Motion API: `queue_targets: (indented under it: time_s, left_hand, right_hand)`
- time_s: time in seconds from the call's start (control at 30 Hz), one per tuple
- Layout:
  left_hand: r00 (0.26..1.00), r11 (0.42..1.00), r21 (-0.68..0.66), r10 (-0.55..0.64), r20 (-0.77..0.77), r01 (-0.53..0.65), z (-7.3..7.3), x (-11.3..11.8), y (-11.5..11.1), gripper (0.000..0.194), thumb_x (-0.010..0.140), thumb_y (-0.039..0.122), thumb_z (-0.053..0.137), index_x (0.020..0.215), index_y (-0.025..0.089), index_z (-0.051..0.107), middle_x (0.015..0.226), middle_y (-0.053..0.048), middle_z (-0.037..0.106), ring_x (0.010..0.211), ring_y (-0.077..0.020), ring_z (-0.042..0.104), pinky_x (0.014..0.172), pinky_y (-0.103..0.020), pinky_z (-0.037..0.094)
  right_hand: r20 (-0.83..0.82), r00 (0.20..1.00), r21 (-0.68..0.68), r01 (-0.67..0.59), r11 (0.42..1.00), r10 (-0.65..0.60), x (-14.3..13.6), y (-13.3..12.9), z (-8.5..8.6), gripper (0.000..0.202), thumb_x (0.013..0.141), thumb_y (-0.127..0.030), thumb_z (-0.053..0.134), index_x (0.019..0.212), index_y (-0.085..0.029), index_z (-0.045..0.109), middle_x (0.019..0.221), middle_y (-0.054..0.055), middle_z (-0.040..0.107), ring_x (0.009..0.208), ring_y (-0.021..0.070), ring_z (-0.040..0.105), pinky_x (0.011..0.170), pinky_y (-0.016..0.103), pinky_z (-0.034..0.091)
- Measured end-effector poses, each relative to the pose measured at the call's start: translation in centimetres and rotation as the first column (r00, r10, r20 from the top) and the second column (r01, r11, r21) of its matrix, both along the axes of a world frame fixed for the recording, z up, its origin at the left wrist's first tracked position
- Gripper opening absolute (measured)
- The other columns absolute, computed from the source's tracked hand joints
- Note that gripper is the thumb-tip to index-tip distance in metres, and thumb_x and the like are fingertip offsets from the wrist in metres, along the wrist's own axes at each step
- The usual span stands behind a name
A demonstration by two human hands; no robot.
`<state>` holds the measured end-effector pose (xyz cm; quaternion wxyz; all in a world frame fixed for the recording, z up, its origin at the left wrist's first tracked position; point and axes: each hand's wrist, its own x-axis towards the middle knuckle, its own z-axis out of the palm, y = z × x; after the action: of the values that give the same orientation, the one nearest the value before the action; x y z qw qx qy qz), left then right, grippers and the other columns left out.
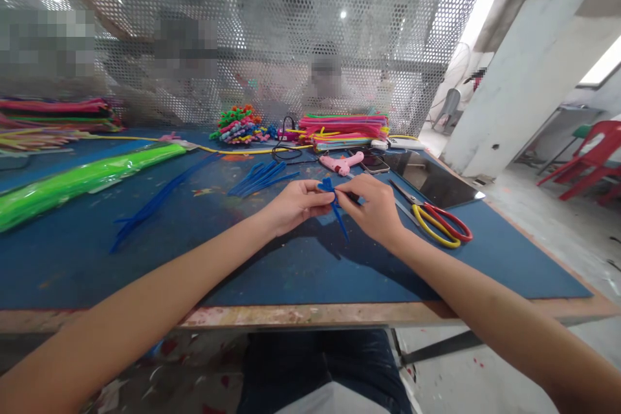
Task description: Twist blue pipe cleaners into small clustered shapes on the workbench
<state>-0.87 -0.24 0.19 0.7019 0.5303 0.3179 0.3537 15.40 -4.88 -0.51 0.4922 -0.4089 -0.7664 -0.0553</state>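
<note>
My left hand (301,205) pinches a small shape of bent blue pipe cleaners (328,186) above the middle of the mat. Closed on the same blue piece from the other side is my right hand (369,204), with a thin dark item partly hidden between its fingers. A blue stem hangs down from the shape between both hands. Short blue pipe cleaners (259,178) lie beyond my left hand, and longer blue ones (160,204) are farther left. Just behind the hands rests a pink glue gun (341,163). Scissors (439,223) with one red and one yellow handle lie right of my right hand.
Green pipe cleaners in a clear bag (92,174) lie at left. Coloured bundles (344,129) stand along the perforated metal screen (272,26). A phone (371,163) and a dark glossy panel (431,178) are at right. A yellow cord (242,151) crosses the back.
</note>
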Motion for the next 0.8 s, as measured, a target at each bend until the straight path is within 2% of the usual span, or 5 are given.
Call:
queue_targets:
  time_s: [0.33,0.5,0.6,0.7,0.8]
  left_hand:
    - [0.984,0.982,0.1,0.154,0.085,-0.162,0.2,0.2,-0.2,0.029,0.05,0.024,0.083,0.07,0.012,0.066,0.062,0.001,0.064,0.057,-0.008,0.058,0.063,-0.023,0.048]
    - [0.987,0.981,0.106,0.161,0.031,-0.163,0.2,0.0,-0.2,0.033,0.049,0.028,0.083,0.07,0.013,0.063,0.058,0.002,0.062,0.053,-0.0079,0.056,0.057,-0.022,0.045]
    - [0.989,0.979,0.143,0.146,-0.006,-0.144,0.1,0.0,-0.1,0.031,0.05,0.03,0.083,0.067,0.014,0.063,0.061,0.001,0.063,0.056,-0.0091,0.057,0.057,-0.021,0.044]
    - [0.988,0.953,0.264,0.156,-0.02,-0.146,0.3,0.0,-0.1,0.025,0.058,0.035,0.077,0.066,0.015,0.064,0.061,0.001,0.062,0.056,-0.0098,0.056,0.059,-0.023,0.044]
    - [0.968,0.82,0.549,0.24,-0.076,-0.16,0.9,-0.3,-0.5,0.022,0.069,0.038,0.068,0.072,0.017,0.067,0.069,-0.002,0.065,0.064,-0.0132,0.058,0.064,-0.024,0.045]
  right_hand:
    - [-0.228,0.957,-0.173,-0.22,0.96,0.178,-0.7,-0.7,0.0,0.022,0.085,-0.021,0.048,0.092,-0.018,0.069,0.085,0.006,0.068,0.079,0.0163,0.061,0.073,0.029,0.045]
    - [-0.432,0.892,-0.277,-0.271,0.922,0.133,-1.0,-0.6,0.1,0.014,0.078,-0.025,0.06,0.084,-0.021,0.072,0.083,0.003,0.07,0.077,0.0174,0.061,0.073,0.031,0.046]
    - [-0.628,0.776,-0.417,-0.399,0.817,0.059,-0.8,-0.1,0.2,0.01,0.067,-0.029,0.071,0.073,-0.021,0.072,0.074,0.001,0.069,0.068,0.0153,0.059,0.067,0.029,0.045]
    - [-0.791,0.612,-0.468,-0.613,0.637,0.009,-0.5,0.3,0.4,0.014,0.06,-0.03,0.076,0.065,-0.019,0.068,0.061,-0.003,0.062,0.057,0.0095,0.053,0.062,0.026,0.043]
    - [-0.898,0.428,-0.42,-0.763,0.492,-0.103,-0.5,0.4,0.6,0.018,0.057,-0.028,0.078,0.065,-0.019,0.065,0.058,-0.006,0.058,0.055,0.007,0.051,0.061,0.023,0.042]
